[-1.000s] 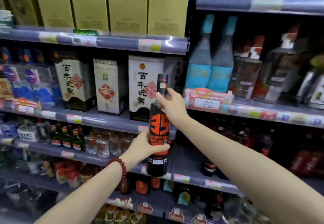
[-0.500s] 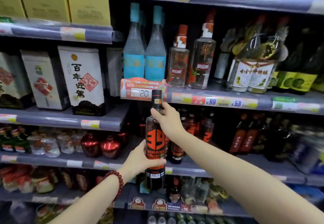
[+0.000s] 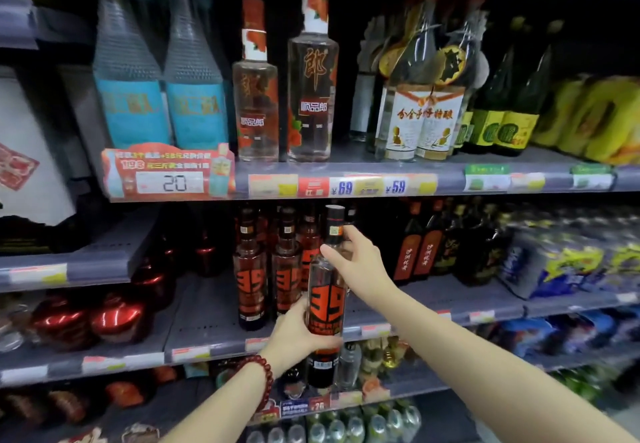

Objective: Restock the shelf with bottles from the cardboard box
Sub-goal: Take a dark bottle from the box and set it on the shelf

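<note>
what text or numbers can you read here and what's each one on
"39": held bottle, gripped by left hand and right hand
"39": shelf bottles
"20": promo tag
"¥69", "¥59": price strip
"顺品郎": clear bottle
Yellow labels, lower tags: too blurred.

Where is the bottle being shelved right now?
Centre of the head view: the "39" bottle is held upright by both hands, just in front of the matching "39" bottles, below the 69 price tag.

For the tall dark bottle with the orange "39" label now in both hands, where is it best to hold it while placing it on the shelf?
Probably as now: the left hand round the straight lower body of the tall dark bottle with the orange "39" label from the left, the right hand at the narrow neck from the right. It is tall and upright, so two grips steady it.
</note>
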`<state>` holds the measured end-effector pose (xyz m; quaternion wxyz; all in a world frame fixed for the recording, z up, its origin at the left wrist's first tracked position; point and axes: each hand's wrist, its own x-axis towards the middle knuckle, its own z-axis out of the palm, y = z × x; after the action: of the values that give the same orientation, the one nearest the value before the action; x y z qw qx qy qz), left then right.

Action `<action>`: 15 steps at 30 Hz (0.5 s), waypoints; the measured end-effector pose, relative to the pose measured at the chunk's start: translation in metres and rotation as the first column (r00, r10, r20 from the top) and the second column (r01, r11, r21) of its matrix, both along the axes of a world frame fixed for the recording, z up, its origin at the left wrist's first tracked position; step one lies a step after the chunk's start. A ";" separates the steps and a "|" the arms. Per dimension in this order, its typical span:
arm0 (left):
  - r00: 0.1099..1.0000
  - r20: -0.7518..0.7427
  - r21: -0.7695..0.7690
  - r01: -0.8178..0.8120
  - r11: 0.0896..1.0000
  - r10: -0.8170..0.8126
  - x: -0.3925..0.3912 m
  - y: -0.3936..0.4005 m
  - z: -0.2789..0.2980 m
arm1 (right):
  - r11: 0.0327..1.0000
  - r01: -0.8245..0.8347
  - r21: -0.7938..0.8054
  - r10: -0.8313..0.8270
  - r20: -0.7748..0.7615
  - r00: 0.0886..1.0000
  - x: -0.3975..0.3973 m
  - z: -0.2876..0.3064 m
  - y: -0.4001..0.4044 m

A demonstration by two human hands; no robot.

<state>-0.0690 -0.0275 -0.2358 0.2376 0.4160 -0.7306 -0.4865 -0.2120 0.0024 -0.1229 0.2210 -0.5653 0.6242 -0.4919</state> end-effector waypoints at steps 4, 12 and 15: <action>0.996 -0.006 -0.055 -0.093 0.994 0.093 -0.034 -0.015 -0.008 | 0.998 -0.056 -0.029 0.055 -0.034 0.998 -0.028 -0.007 -0.019; 0.931 0.035 -0.167 -0.353 0.921 0.363 -0.074 -0.038 -0.027 | 0.984 -0.164 -0.070 0.158 -0.076 0.984 -0.058 -0.030 -0.058; 0.887 0.033 -0.199 -0.445 0.873 0.460 -0.086 -0.040 -0.033 | 0.979 -0.186 -0.079 0.183 -0.050 0.982 -0.066 -0.040 -0.070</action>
<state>-0.1547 -0.0674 -0.2687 0.3535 0.5703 -0.6639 -0.3301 -0.2776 -0.0672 -0.1633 0.2287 -0.6397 0.5527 -0.4827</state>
